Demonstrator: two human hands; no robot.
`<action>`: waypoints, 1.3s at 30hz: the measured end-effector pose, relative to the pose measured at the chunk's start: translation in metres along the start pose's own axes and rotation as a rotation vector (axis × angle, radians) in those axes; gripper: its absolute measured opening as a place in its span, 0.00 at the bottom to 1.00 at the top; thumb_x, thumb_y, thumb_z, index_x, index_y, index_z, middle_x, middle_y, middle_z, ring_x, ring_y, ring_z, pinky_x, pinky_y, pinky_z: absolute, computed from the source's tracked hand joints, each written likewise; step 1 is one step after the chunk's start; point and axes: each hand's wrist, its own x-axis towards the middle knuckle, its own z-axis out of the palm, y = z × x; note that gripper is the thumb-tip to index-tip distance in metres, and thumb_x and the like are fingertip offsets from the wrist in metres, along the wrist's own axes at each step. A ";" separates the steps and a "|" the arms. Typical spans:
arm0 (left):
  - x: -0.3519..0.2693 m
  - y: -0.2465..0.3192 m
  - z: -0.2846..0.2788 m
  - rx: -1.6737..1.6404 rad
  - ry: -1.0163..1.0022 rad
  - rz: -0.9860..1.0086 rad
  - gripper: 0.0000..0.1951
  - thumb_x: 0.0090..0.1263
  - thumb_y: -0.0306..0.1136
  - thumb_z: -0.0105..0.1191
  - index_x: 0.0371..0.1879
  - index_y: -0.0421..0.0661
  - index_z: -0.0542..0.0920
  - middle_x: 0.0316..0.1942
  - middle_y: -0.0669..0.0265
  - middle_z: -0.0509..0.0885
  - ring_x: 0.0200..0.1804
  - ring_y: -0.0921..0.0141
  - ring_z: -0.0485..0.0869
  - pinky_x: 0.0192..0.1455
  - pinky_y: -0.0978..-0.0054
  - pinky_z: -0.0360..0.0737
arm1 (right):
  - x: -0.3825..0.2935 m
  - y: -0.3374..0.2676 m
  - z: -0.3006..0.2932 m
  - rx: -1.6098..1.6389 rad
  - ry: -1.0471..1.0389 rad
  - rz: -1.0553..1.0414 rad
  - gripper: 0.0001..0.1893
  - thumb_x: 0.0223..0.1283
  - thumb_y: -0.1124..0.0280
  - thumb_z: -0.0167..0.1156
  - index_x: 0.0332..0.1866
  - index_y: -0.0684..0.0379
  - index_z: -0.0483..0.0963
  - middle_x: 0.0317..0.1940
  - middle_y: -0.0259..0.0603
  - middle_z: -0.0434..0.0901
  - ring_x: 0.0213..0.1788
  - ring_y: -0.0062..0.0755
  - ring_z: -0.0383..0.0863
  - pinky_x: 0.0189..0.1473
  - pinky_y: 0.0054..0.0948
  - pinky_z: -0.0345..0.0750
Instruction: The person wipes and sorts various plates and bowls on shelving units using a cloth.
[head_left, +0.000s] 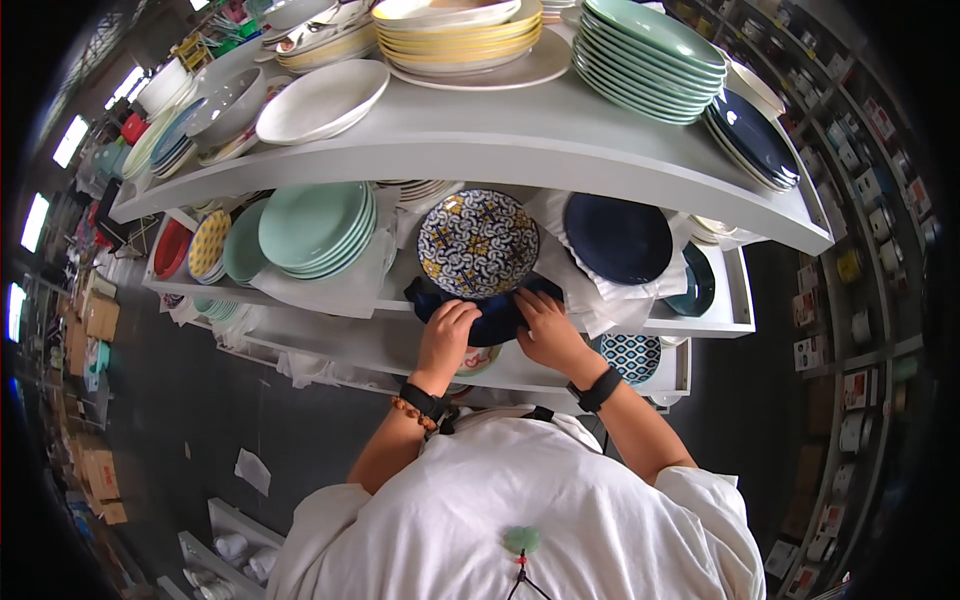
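A dark blue cloth (491, 321) hangs over the front edge of the middle shelf, gripped at its left part by my left hand (450, 337) and at its right part by my right hand (551, 334). Just above it lies a round plate with a blue, white and yellow pattern (478, 244). Left of that plate stands a stack of mint green plates (315, 225) on white paper. To its right, a dark navy plate (619, 238) rests on white wrapping paper (592, 300). The cloth hides parts of my fingertips.
The upper shelf (480, 161) juts over the middle one, bearing yellow-rimmed dishes (457, 41), green plates (649, 60) and a white oval bowl (322, 101). A lower shelf holds a blue patterned dish (630, 358). Storage racks (862, 352) stand at the right, cardboard boxes (101, 315) at the left.
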 end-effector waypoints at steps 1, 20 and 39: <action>-0.001 -0.003 -0.006 0.003 0.005 0.005 0.10 0.56 0.18 0.54 0.37 0.40 0.81 0.42 0.62 0.83 0.50 0.61 0.79 0.53 0.65 0.78 | 0.002 -0.002 -0.003 -0.002 0.006 -0.004 0.28 0.54 0.73 0.56 0.63 0.64 0.67 0.63 0.52 0.69 0.64 0.56 0.67 0.66 0.44 0.64; 0.031 -0.058 -0.039 -0.062 0.089 -0.323 0.19 0.54 0.14 0.52 0.46 0.43 0.76 0.50 0.56 0.75 0.53 0.52 0.74 0.57 0.61 0.73 | 0.026 -0.021 -0.005 0.554 0.293 0.277 0.22 0.59 0.74 0.55 0.56 0.71 0.60 0.47 0.64 0.75 0.50 0.62 0.76 0.52 0.45 0.74; -0.015 -0.026 -0.030 0.214 0.046 -0.041 0.10 0.68 0.31 0.52 0.44 0.41 0.79 0.45 0.63 0.79 0.53 0.61 0.74 0.59 0.61 0.69 | -0.009 -0.034 -0.003 -0.232 0.045 -0.055 0.34 0.54 0.62 0.62 0.64 0.70 0.63 0.63 0.57 0.67 0.66 0.48 0.65 0.70 0.39 0.60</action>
